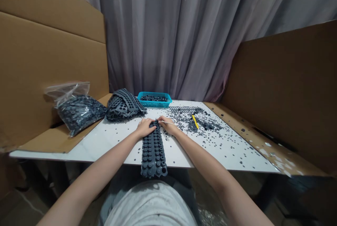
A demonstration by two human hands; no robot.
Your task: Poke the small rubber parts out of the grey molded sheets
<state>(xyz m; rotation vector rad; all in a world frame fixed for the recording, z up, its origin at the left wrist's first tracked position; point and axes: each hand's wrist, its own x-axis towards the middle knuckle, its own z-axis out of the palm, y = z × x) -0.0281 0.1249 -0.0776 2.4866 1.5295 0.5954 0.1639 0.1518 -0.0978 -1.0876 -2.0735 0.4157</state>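
A long dark grey rubber strip (153, 150) with rows of round raised rings lies in front of me, its near end hanging over the table edge. My left hand (144, 127) is closed on the strip's far left side, thumb on top. At the strip's far right corner, my right hand (167, 127) is closed around a thin white stick-like tool (169, 123). The tool's tip is hidden by my fingers. Small dark discs (181, 118) lie scattered on the tabletop to the right of my right hand.
Behind my left hand sits a folded pile of perforated dark sheets (125, 104), with a clear bag (79, 110) of dark rings to its left. A blue basket (155, 103) holds dark pieces. A yellow tool (195, 122) lies among the discs. Cardboard walls (284, 99) flank the white table (105, 145).
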